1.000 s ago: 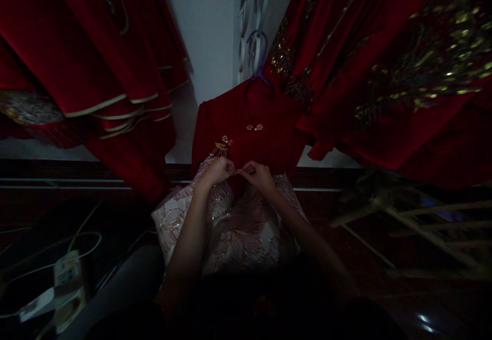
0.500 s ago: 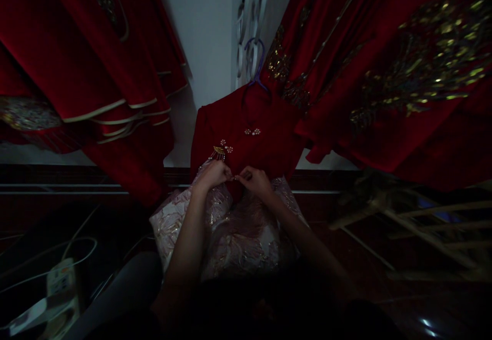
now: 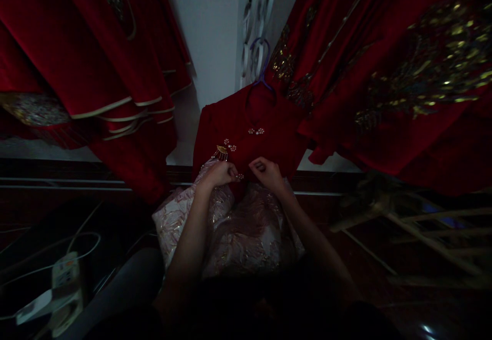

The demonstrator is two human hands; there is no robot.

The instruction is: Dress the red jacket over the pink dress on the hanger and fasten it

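A red garment (image 3: 219, 119) hangs in front of me from a purple hanger (image 3: 262, 71). Beaded flower fasteners (image 3: 255, 132) sit below its collar, and a gold fan-shaped ornament (image 3: 222, 150) with tassels is on its chest. My left hand (image 3: 221, 174) is closed in a pinch at a small beaded flower fastener (image 3: 240, 177) on the front opening. To its right, my right hand (image 3: 268, 172) is held apart with thumb and finger pinched together; whatever is between them is too small and dark to make out. Shiny pinkish patterned cloth (image 3: 246, 237) spreads below both hands.
Red garments with pale hems (image 3: 103, 63) hang at left, and red ones with gold sequins (image 3: 442, 63) at right. A power strip (image 3: 67, 288) with cords lies at lower left. A wooden frame (image 3: 415, 227) stands at right on the dark floor.
My right hand has moved up and right, away from my left hand, which it was touching or nearly touching. The beaded flower by my left fingertips now shows. The view has shifted slightly.
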